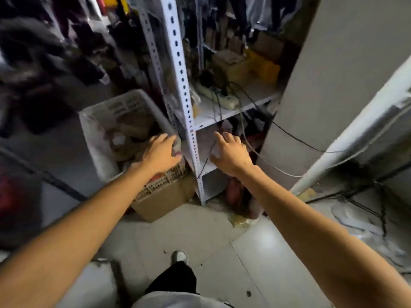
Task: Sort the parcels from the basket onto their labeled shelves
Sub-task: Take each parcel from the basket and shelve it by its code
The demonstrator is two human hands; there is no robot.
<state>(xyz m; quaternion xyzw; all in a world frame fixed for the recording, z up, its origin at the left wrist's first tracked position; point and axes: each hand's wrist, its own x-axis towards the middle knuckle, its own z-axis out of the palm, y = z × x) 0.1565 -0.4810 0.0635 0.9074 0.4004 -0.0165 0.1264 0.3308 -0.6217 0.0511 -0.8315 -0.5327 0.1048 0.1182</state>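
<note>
white slatted basket (124,107) holding brown parcels (133,130)

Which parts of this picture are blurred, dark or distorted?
Head view: the dark clutter at upper left is dim and smeared; the white plastic basket is softly blurred; the glossy grey floor tile shows glare; the wide lens tilts the perforated white shelf post and stretches the forearms.

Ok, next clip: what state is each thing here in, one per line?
Basket: holds parcels, resting on a cardboard box.
Left hand: on the basket's near corner, fingers over the rim.
Right hand: open, fingers spread, reaching toward the lower shelf.
Power strip: on the upper shelf, cables plugged in.
</note>
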